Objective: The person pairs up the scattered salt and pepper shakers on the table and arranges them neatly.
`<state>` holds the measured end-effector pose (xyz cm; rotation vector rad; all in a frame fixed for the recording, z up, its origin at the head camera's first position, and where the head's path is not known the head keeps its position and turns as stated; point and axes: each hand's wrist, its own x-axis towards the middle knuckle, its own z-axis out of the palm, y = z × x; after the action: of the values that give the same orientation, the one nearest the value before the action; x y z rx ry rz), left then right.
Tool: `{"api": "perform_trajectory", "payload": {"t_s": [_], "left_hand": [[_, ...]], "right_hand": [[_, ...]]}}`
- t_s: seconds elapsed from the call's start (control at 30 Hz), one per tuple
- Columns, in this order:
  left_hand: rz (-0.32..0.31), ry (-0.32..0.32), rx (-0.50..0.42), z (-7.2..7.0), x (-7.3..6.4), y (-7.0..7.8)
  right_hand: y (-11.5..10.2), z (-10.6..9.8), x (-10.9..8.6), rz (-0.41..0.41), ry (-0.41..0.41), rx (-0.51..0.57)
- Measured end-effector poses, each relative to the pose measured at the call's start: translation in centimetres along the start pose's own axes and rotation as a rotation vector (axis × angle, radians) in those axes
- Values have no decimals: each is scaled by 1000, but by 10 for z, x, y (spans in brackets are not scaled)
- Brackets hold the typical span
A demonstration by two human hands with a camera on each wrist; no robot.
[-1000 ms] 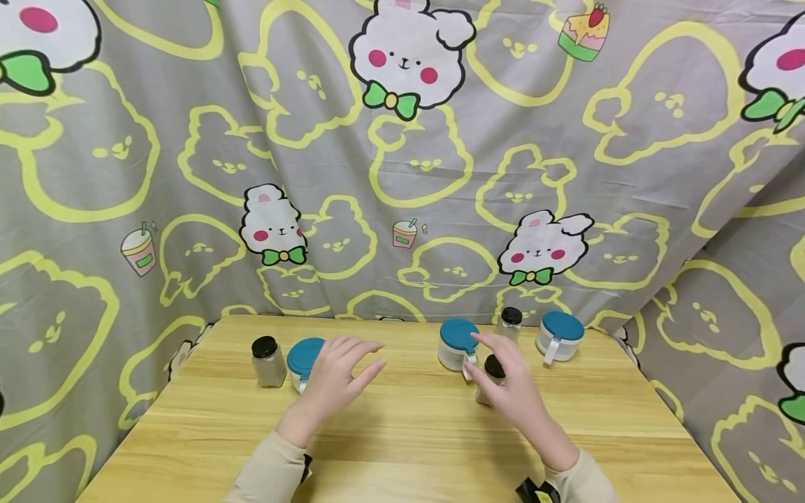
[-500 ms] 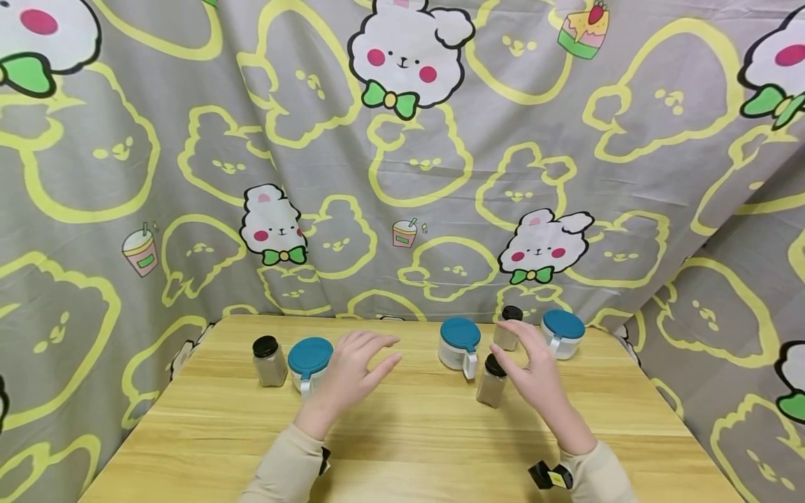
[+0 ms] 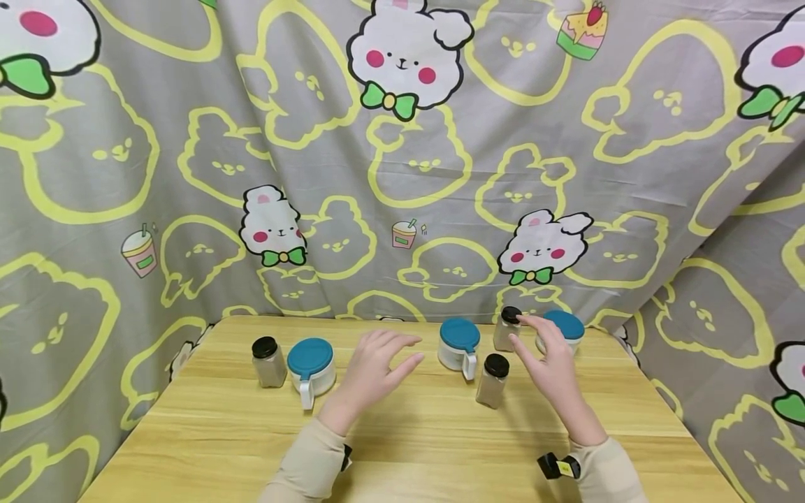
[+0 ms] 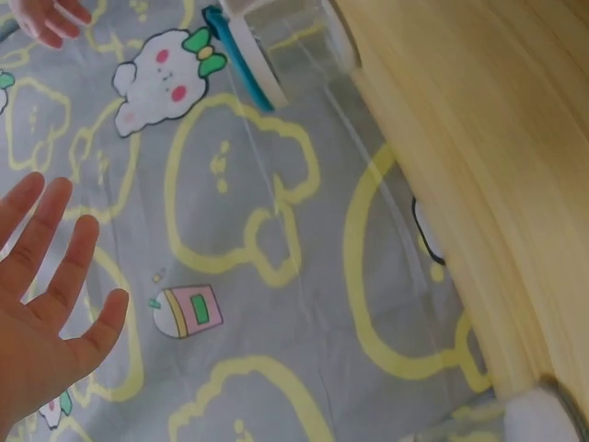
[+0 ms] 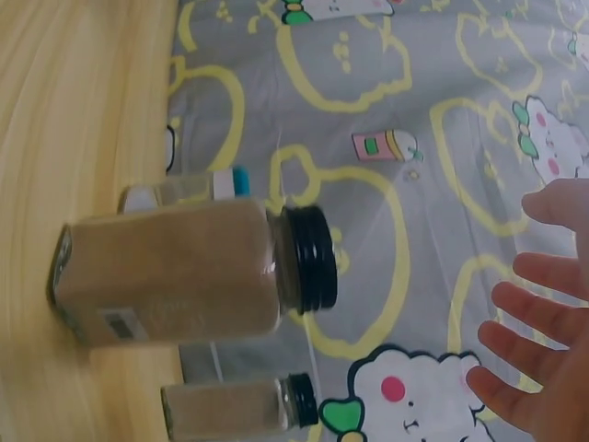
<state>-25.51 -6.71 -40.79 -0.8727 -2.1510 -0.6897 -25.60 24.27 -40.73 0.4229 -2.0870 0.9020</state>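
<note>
jar, black-lidded, stands lower right of centre, near the right hand; the left hand hovers lower centre — fingers of both spread, holding nothing. seemingly poised pre-grasp; gripping calls for moving in and curling fingers.

Near jar and far jar, both upright at right, with black caps on.
The near jar contains brown filling; the left pot stands closed under blue lid, its white handle facing near.
</note>
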Motion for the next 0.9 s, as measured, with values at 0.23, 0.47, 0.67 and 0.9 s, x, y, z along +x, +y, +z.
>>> {"api": "perform_trajectory", "payload": {"t_s": [0.23, 0.47, 0.67, 0.9], "left_hand": [[6, -7, -17, 14, 6, 7], [0, -15, -48, 25, 13, 14], [-10, -40, -69, 35, 18, 17], [-4, -32, -60, 48, 21, 21]], "right_hand": [[13, -2, 2, -4, 58, -22], [26, -5, 2, 69, 58, -33], [41, -6, 1, 146, 61, -43], [56, -7, -3, 246, 42, -47]]}}
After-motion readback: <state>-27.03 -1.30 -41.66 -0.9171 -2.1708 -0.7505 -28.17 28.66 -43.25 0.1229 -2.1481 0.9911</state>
